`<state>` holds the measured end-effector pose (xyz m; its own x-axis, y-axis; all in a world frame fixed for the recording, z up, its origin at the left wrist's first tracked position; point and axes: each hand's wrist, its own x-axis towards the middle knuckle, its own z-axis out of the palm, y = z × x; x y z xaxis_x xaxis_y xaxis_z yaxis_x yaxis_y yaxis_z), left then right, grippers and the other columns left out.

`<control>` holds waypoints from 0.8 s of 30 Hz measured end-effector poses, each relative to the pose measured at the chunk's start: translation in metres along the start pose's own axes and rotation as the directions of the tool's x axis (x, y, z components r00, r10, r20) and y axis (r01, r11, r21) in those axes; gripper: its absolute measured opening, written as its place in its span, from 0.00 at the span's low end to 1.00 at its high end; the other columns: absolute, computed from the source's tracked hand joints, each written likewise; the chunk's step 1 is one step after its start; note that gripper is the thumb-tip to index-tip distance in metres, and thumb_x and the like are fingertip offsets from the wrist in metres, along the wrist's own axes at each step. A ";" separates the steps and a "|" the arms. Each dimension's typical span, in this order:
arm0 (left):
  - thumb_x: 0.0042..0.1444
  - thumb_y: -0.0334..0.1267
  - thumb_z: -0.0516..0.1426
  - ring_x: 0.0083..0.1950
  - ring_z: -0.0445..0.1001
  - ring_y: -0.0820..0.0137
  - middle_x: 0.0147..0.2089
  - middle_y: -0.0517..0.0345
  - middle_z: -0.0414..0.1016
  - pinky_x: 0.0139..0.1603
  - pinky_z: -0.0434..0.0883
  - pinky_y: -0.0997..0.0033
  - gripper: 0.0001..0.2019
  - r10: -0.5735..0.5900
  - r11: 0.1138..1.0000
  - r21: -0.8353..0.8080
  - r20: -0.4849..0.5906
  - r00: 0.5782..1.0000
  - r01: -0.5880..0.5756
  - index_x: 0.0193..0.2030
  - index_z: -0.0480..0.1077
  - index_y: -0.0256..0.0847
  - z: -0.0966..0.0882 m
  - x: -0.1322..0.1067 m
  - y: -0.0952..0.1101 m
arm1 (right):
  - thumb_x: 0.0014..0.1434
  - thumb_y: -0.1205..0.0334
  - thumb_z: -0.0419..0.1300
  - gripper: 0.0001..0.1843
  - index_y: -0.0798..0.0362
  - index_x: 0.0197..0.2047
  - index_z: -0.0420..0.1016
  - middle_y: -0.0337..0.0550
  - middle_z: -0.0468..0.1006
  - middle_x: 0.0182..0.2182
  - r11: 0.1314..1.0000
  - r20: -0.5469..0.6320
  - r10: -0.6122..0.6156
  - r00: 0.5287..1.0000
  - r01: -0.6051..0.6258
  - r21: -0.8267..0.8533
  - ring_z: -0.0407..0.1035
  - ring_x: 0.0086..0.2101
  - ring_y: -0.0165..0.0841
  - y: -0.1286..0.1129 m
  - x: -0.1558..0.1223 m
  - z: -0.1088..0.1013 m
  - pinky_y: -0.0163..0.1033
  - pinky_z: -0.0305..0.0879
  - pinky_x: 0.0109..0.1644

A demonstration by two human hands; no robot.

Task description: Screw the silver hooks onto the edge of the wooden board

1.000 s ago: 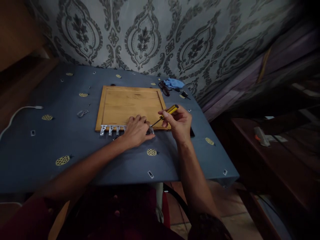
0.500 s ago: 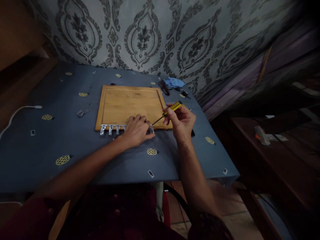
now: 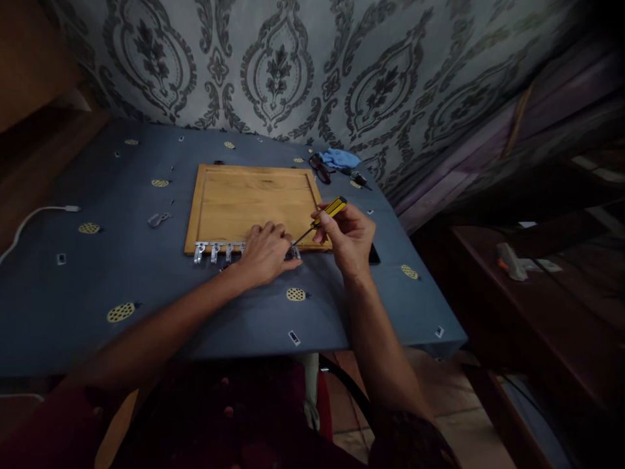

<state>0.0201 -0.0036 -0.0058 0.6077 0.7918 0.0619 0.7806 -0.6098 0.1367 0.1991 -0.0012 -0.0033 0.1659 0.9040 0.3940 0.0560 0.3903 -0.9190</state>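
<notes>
A framed wooden board (image 3: 258,195) lies flat on the table. Along its near edge runs a metal hook rail (image 3: 215,250) with several silver hooks hanging toward me. My left hand (image 3: 266,253) is closed over the rail's right part, fingers bent onto the board and thumb by the end hook; it hides some hooks. My right hand (image 3: 352,236) grips a yellow and black screwdriver (image 3: 329,212), tilted, its shaft pointing down-left. The tip meets the rail's right end, close to my left fingers; whether a screw sits under it is too small to see.
A loose metal hook (image 3: 159,219) and small screws lie left of the board on the blue tablecloth (image 3: 219,326). Sunglasses (image 3: 321,168), a blue cloth (image 3: 340,158) and keys (image 3: 358,176) are behind right. A dark flat object (image 3: 374,254) is beside my right hand. A white cable (image 3: 43,212) lies left.
My right hand and the screwdriver handle have shifted slightly left, with the tip still at the rail's right end. My left hand stays in place on the rail. The view has shifted slightly.
</notes>
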 end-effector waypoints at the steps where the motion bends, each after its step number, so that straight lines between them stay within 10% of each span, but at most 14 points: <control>1: 0.70 0.52 0.60 0.63 0.71 0.49 0.59 0.41 0.78 0.61 0.68 0.50 0.21 -0.001 1.000 0.001 0.010 1.000 0.001 0.57 0.78 0.36 -0.001 0.000 0.000 | 0.49 0.36 0.77 0.27 0.49 0.40 0.82 0.34 0.80 0.27 1.000 0.005 0.000 1.000 0.000 0.008 0.68 0.18 0.24 0.000 0.000 0.000 0.34 0.67 0.23; 24: 0.70 0.54 0.60 0.64 0.70 0.48 0.60 0.41 0.77 0.61 0.66 0.51 0.23 -0.013 1.000 0.000 0.050 0.999 0.013 0.59 0.77 0.36 -0.003 0.000 0.001 | 0.50 0.41 0.79 0.23 0.50 0.35 0.82 0.38 0.86 0.33 1.000 0.083 0.006 0.997 -0.006 0.003 0.67 0.18 0.23 -0.001 0.000 -0.005 0.33 0.69 0.21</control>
<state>0.0211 -0.0041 -0.0031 0.6037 0.7971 0.0105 0.7887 -0.5992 0.1373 0.2039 -0.0024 -0.0020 0.0836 0.9176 0.3885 0.0520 0.3853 -0.9213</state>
